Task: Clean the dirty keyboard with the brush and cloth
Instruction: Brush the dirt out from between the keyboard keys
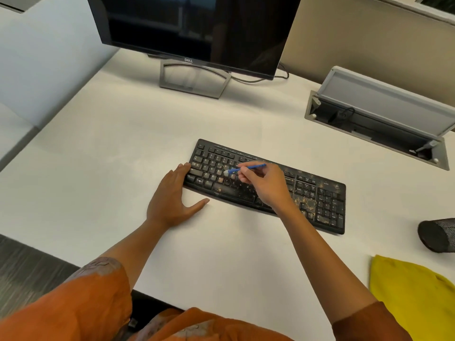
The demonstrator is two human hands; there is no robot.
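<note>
- Right hand (264, 184): fingers curled round the blue brush (246, 168), which is pinched near mid-handle; the hand is held over the middle of the keyboard.
- Blue brush: long axis laid from 2 o'clock (handle end) to 8 o'clock (pale bristle tip); the tip is set on the letter keys, left of centre.
- Left hand (175, 196): spread flat, nothing grasped; palm laid on the white desk (98, 148), fingertips touching the keyboard's left end, thumb stretched toward 3 o'clock along its near edge.
- Black keyboard (320, 200): placed at desk centre, long axis from 10 o'clock to 4 o'clock; tan crumbs are seen on the space bar, around the arrow keys and on the number pad.
- Yellow cloth (413, 299): crumpled on the desk at 4 o'clock, well apart from the keyboard.
- Dell monitor (194, 25): stood at 12 o'clock, screen dark.
- Cable hatch (384, 114): lid raised, at 2 o'clock.
- Dark mesh object (437, 235): partly cut off at 3 o'clock; kind not discernible.
</note>
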